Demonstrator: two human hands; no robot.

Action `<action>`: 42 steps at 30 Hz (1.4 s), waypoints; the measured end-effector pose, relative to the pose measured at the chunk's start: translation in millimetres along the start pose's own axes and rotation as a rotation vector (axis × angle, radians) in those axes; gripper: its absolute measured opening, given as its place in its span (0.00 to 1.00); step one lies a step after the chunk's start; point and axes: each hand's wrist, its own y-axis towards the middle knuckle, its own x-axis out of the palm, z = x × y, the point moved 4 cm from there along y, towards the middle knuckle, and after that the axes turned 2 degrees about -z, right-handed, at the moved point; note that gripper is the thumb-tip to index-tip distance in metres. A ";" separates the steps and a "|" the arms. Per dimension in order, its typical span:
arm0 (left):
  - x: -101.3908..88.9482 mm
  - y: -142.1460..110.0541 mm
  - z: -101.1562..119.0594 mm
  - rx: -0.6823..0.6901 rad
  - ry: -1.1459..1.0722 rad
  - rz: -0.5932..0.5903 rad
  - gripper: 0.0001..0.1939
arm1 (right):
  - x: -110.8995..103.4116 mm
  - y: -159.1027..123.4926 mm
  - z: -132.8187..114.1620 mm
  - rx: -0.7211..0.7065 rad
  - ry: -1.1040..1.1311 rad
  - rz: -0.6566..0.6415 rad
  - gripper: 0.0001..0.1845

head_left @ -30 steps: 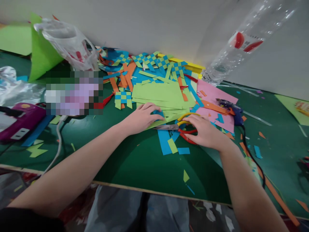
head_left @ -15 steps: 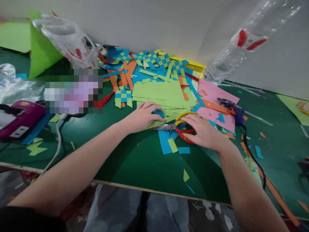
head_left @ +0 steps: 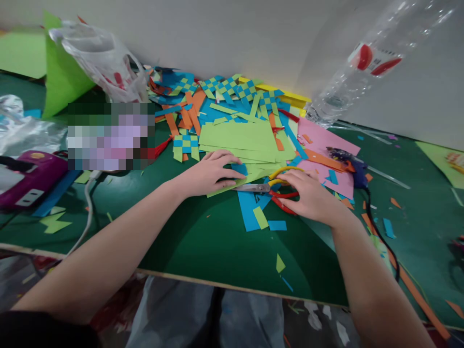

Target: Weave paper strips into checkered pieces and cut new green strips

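My right hand [head_left: 311, 195] has its fingers round the yellow and red handles of a pair of scissors [head_left: 263, 187]. Their metal blades point left along the lower edge of a light green paper strip [head_left: 217, 190] and look nearly closed. My left hand [head_left: 205, 175] lies with fingers apart on the green paper, its thumb just above the blade tips. A small blue paper piece [head_left: 239, 168] shows by its fingers. Beyond both hands lies a stack of light green sheets [head_left: 237, 139]. Blue paper [head_left: 249, 212] with a green scrap sits below the scissors.
Woven blue-green paper pieces [head_left: 228, 87] and orange strips lie along the wall. To the right are a pink sheet [head_left: 326, 150], a dark blue tool with a black cord [head_left: 358, 171], and a tilted plastic bottle [head_left: 362, 67]. A purple power block [head_left: 34, 176] stands left.
My left hand has slid slightly left, and its thumb and fingers are further apart. The scissors and my right hand have shifted a little to the right.
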 end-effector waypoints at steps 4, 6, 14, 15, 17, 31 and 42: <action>4.6 -0.2 -0.7 -0.004 0.010 -0.023 0.17 | -0.2 0.5 -0.2 0.001 -0.003 -0.016 0.22; 5.8 0.2 -1.0 -0.003 0.005 -0.026 0.18 | 1.0 2.0 -1.3 -0.004 0.003 -0.031 0.22; 7.0 0.9 -3.1 0.009 0.003 -0.025 0.18 | 3.8 5.8 -3.6 -0.019 0.005 -0.025 0.22; 7.0 0.9 -3.3 0.006 0.002 -0.024 0.18 | 3.5 5.8 -3.7 -0.020 0.009 -0.032 0.22; 7.0 0.9 -3.5 0.005 0.000 -0.023 0.18 | 3.2 6.0 -4.3 -0.017 0.020 -0.056 0.22; 5.8 -0.4 -0.1 -0.023 0.027 -0.043 0.22 | 5.7 10.7 -18.5 -0.032 0.025 -0.084 0.23; 8.1 -0.7 -3.0 -0.015 0.034 -0.030 0.22 | 8.1 14.6 -32.3 -0.048 0.034 -0.091 0.23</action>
